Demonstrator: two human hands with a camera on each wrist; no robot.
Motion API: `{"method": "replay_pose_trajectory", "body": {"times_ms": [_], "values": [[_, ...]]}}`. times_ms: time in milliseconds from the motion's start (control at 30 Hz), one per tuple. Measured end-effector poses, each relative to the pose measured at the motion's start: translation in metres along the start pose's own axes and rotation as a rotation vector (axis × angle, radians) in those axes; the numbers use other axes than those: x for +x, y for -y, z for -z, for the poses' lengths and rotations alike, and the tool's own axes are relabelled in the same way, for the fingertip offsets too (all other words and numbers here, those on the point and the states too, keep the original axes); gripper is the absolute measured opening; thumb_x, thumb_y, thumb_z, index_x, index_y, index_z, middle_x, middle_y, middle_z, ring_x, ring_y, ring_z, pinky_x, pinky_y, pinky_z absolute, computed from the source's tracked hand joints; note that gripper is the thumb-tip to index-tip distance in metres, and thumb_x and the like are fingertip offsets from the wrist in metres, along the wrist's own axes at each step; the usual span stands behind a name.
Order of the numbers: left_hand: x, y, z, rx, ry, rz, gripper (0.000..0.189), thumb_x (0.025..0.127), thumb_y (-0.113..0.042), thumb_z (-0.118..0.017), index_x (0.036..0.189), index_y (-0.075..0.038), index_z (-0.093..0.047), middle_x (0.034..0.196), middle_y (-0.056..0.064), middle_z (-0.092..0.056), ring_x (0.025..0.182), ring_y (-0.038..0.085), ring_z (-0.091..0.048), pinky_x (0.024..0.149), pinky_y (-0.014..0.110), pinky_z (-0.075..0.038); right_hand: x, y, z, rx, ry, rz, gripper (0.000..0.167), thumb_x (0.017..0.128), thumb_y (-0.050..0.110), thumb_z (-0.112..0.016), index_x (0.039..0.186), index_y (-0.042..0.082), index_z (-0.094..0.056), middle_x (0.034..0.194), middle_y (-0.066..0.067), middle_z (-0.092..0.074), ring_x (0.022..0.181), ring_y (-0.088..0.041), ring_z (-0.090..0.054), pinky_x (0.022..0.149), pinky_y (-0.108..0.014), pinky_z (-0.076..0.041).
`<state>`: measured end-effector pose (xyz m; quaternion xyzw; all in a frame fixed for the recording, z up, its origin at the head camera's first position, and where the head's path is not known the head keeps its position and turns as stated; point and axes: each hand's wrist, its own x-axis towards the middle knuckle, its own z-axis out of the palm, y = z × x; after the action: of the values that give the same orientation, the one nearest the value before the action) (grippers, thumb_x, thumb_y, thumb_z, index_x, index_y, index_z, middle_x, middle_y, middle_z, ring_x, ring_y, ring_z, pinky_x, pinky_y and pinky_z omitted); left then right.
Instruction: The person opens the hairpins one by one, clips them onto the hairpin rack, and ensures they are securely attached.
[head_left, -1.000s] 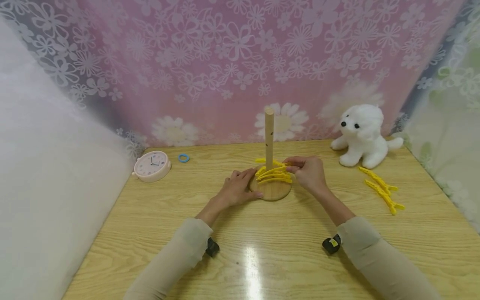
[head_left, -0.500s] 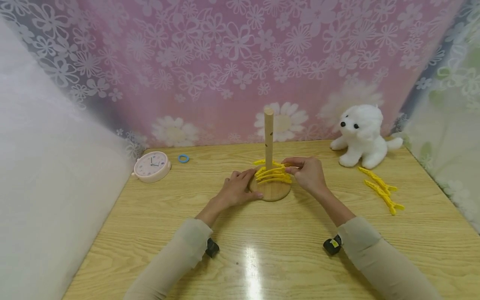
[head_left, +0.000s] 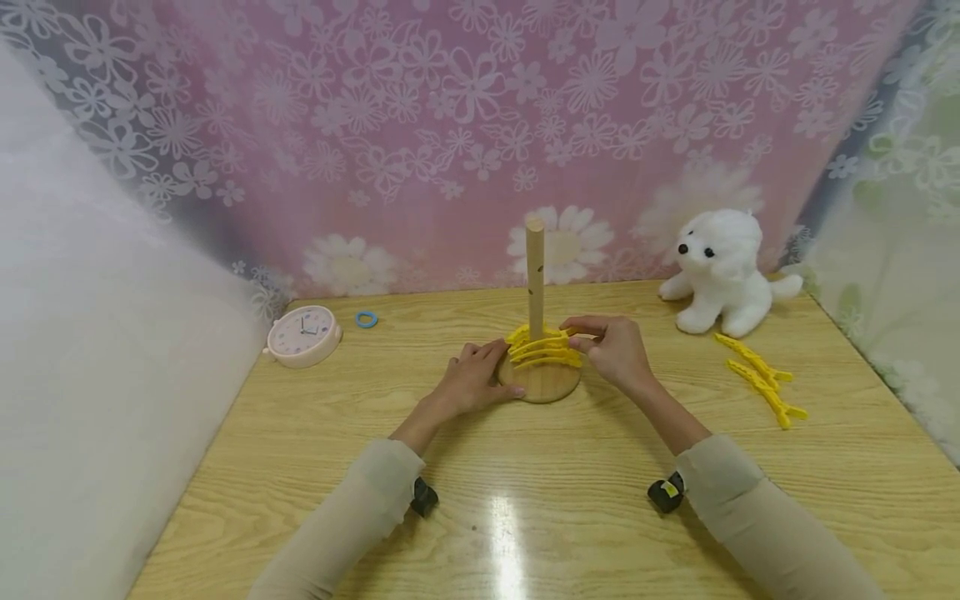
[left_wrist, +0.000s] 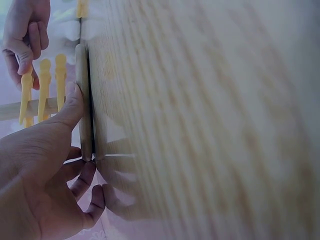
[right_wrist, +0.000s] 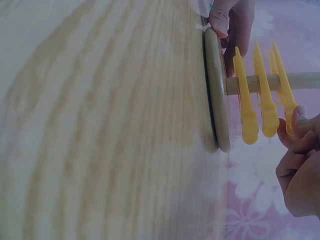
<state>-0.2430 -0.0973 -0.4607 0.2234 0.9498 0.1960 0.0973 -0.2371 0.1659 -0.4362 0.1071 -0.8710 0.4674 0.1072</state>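
A wooden stand has a round base (head_left: 542, 387) and an upright pole (head_left: 535, 279). Several yellow hair clips, seen as a stack of three in the right wrist view, straddle the pole's lower part. My left hand (head_left: 472, 379) grips the base at its left edge, thumb on top. My right hand (head_left: 619, 352) pinches the handle end of the uppermost hair clip (right_wrist: 284, 82) between thumb and forefinger. That clip lies around the pole, above the middle clip (right_wrist: 265, 95) and the lowest clip (right_wrist: 244, 95). The curled fingers partly hide its end.
Two loose yellow hair clips, an upper one (head_left: 752, 357) and a lower one (head_left: 767, 390), lie on the table at right. Behind them sits a white plush dog (head_left: 723, 271). A pink clock (head_left: 303, 337) and a blue ring (head_left: 366, 319) are at left.
The uppermost clip's far arm, which stuck out behind the pole, has swung in toward it. Both hands stay nearly in place; the head view has shifted slightly.
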Motion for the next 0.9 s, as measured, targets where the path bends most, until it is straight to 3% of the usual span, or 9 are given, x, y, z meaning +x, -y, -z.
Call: {"method": "replay_pose_trajectory", "body": {"times_ms": [133,267,400,500,667,900], "values": [[0.0,0.0,0.0,-0.007,0.001,0.001,0.094,0.095,-0.064,-0.065,0.167,-0.02,-0.025,0.17,0.0,-0.031,0.14,0.026,-0.036,0.114,0.064,-0.028,0.0,-0.002,0.0,0.018,0.021,-0.005,0.022,0.095,0.008,-0.077,0.117,0.011,-0.08,0.117,-0.012,-0.077,0.091,-0.028,-0.076,0.065,-0.023,-0.056],[-0.001,0.0,0.001,-0.01,-0.003,-0.002,0.094,0.095,-0.064,-0.066,0.167,-0.021,-0.025,0.169,0.0,-0.031,0.141,0.027,-0.036,0.115,0.064,-0.028,-0.001,-0.004,0.0,0.067,0.056,-0.023,0.025,0.098,0.008,-0.073,0.122,0.011,-0.077,0.125,-0.014,-0.074,0.089,-0.027,-0.077,0.053,-0.024,-0.05],[-0.002,0.0,0.0,-0.011,-0.004,-0.004,0.093,0.095,-0.064,-0.066,0.167,-0.022,-0.025,0.169,0.0,-0.032,0.14,0.027,-0.037,0.114,0.061,-0.028,-0.003,-0.004,0.002,0.143,0.104,-0.058,0.027,0.101,0.01,-0.07,0.127,0.013,-0.074,0.129,-0.014,-0.072,0.057,-0.033,-0.065,0.041,-0.029,-0.04],[-0.002,0.001,-0.001,-0.01,-0.008,-0.003,0.094,0.094,-0.065,-0.066,0.167,-0.021,-0.026,0.169,0.0,-0.033,0.139,0.026,-0.037,0.114,0.06,-0.029,-0.005,-0.003,0.004,0.208,0.136,-0.08,0.028,0.102,0.011,-0.068,0.129,0.015,-0.073,0.131,-0.012,-0.07,0.046,-0.038,-0.05,0.041,-0.033,-0.042],[-0.002,0.001,-0.002,-0.005,-0.011,0.003,0.094,0.094,-0.066,-0.065,0.167,-0.021,-0.026,0.169,-0.001,-0.032,0.138,0.026,-0.038,0.115,0.06,-0.029,-0.008,-0.006,0.005,0.252,0.152,-0.079,0.03,0.102,0.012,-0.069,0.131,0.014,-0.071,0.134,-0.012,-0.069,0.05,-0.038,-0.056,0.049,-0.04,-0.05],[-0.001,0.002,-0.002,0.013,-0.013,-0.003,0.094,0.094,-0.065,-0.065,0.167,-0.022,-0.026,0.169,-0.001,-0.032,0.139,0.026,-0.038,0.114,0.06,-0.029,-0.009,-0.012,0.007,0.244,0.14,-0.074,0.034,0.099,0.017,-0.073,0.133,0.014,-0.071,0.133,-0.013,-0.069,0.057,-0.042,-0.063,0.053,-0.04,-0.055]]}}
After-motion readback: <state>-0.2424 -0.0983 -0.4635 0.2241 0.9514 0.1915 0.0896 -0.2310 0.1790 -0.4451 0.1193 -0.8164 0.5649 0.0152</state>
